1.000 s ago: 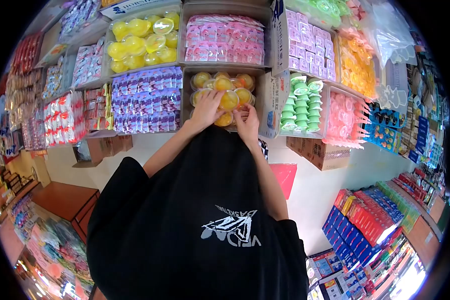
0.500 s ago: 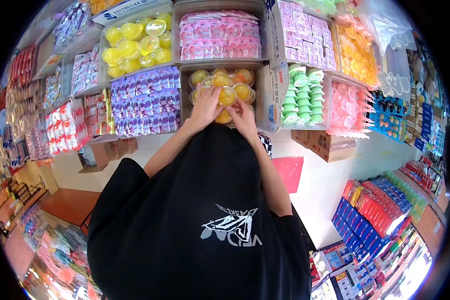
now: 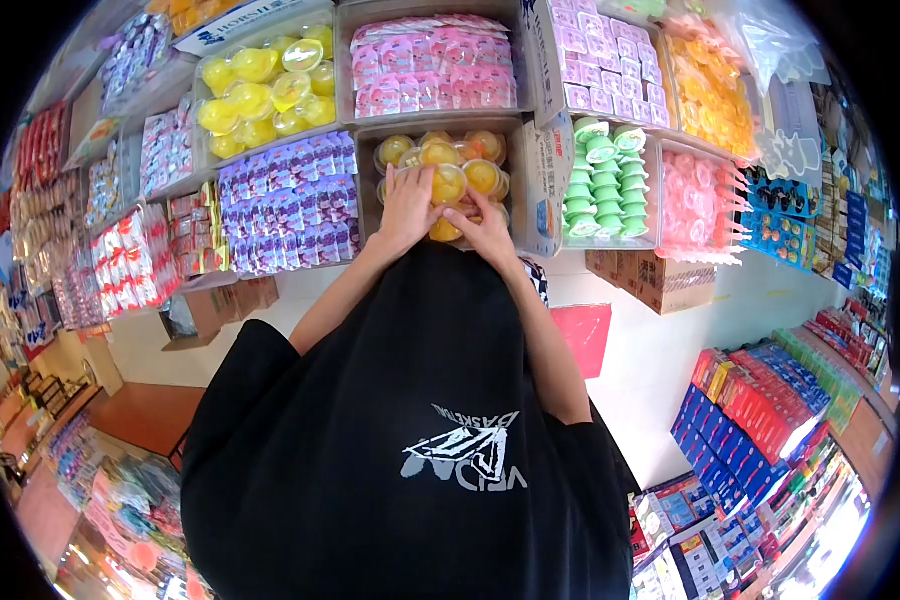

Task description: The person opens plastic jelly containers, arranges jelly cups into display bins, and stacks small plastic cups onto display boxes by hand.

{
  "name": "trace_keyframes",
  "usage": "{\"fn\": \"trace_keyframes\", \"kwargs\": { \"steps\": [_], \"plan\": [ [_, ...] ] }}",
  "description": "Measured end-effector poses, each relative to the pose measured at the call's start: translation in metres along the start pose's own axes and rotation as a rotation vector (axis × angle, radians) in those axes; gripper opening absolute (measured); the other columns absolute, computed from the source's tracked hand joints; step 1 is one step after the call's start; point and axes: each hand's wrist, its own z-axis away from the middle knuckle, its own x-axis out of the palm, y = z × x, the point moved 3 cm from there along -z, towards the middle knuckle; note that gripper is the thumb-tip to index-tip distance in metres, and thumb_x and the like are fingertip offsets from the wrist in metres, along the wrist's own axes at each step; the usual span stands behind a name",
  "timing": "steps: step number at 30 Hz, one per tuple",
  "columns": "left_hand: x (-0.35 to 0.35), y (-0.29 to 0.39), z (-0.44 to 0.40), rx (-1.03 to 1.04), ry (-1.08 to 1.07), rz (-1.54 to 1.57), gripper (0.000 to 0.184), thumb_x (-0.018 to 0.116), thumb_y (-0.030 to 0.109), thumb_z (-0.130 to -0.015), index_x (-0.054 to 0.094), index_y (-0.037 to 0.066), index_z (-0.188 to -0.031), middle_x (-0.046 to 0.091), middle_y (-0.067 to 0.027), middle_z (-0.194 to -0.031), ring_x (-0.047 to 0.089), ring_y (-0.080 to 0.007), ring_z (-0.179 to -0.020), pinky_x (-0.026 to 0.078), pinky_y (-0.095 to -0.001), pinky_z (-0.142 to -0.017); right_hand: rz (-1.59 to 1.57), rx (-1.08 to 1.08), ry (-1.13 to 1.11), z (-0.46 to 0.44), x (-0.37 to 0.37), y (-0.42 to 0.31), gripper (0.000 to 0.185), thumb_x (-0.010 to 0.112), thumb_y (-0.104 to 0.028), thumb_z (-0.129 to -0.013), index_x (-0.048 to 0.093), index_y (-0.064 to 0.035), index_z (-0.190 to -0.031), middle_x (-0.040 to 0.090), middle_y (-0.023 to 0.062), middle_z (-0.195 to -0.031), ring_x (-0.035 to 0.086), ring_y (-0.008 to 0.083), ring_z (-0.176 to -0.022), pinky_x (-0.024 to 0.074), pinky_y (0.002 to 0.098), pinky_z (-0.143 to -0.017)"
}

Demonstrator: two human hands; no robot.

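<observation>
My left hand (image 3: 407,207) curls against the left side of an orange-yellow jelly cup (image 3: 449,186) with a clear rounded shell. On its lower right, the fingers and thumb of my right hand (image 3: 484,226) press in, so the cup sits between both hands. Other jelly cups (image 3: 483,146) of the same kind are heaped around it in a clear-walled bin (image 3: 368,160). One more orange cup (image 3: 444,230) shows below my fingers. The undersides of my fingers are hidden.
Neighbouring bins hold purple packets (image 3: 290,200), yellow jelly cups (image 3: 253,100), pink packets (image 3: 433,70) and green cups (image 3: 606,180). A printed carton panel (image 3: 544,190) stands at my bin's right. Cardboard boxes (image 3: 660,280) sit under the display, and stacked red and blue boxes (image 3: 750,410) stand at right.
The view has shifted slightly. My right fingers have moved a little around the lower right of the jelly cup; both hands stay at it.
</observation>
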Motion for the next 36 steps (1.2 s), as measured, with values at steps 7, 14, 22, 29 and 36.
{"fn": "trace_keyframes", "kwargs": {
  "steps": [7,14,22,29,36],
  "plan": [
    [0.001,0.007,-0.004,-0.020,-0.018,-0.031,0.070,0.080,0.025,-0.070,0.047,0.000,-0.128,0.054,-0.0165,-0.121,0.049,-0.0331,-0.121,0.026,-0.0588,-0.111,-0.067,-0.012,-0.035,-0.004,-0.002,0.014,0.074,0.075,-0.037,-0.083,0.046,0.0051,-0.137,0.066,0.0128,-0.105,0.063,0.0148,-0.085,0.0511,0.0287,-0.078],
    [-0.008,0.016,0.001,-0.025,0.058,-0.015,0.079,0.083,0.024,-0.067,0.044,-0.001,-0.131,0.045,-0.0212,-0.132,0.040,-0.0419,-0.128,0.027,-0.0554,-0.111,0.008,-0.029,0.068,0.022,-0.009,0.015,0.073,0.075,-0.037,-0.082,0.047,0.0044,-0.136,0.065,0.0152,-0.110,0.063,0.0190,-0.091,0.0510,0.0318,-0.082],
    [-0.043,0.084,0.017,0.179,0.083,0.439,0.081,0.088,0.020,-0.063,0.047,0.005,-0.132,0.044,-0.0193,-0.138,0.039,-0.0391,-0.132,0.033,-0.0470,-0.110,-0.114,-0.026,0.151,0.117,-0.045,-0.018,0.051,0.073,-0.026,-0.084,0.059,0.0019,-0.124,0.067,0.0137,-0.110,0.065,0.0190,-0.094,0.0514,0.0325,-0.086],
    [-0.030,0.166,0.056,0.534,-0.561,0.838,0.063,0.080,0.031,-0.075,0.055,0.004,-0.126,0.057,-0.0157,-0.123,0.055,-0.0317,-0.117,0.043,-0.0379,-0.100,-0.214,0.018,0.138,0.202,-0.043,-0.021,0.032,0.065,-0.006,-0.082,0.061,0.0041,-0.113,0.068,0.0139,-0.108,0.066,0.0225,-0.095,0.0512,0.0323,-0.087],
    [-0.025,0.234,0.076,0.698,-0.869,0.945,0.065,0.083,0.035,-0.070,0.059,0.002,-0.121,0.062,-0.0146,-0.114,0.061,-0.0299,-0.105,0.047,-0.0375,-0.092,-0.058,-0.149,0.306,0.249,-0.045,-0.015,0.034,0.057,-0.002,-0.069,0.060,0.0058,-0.102,0.065,0.0163,-0.098,0.062,0.0260,-0.095,0.0499,0.0357,-0.085]
  ]
}}
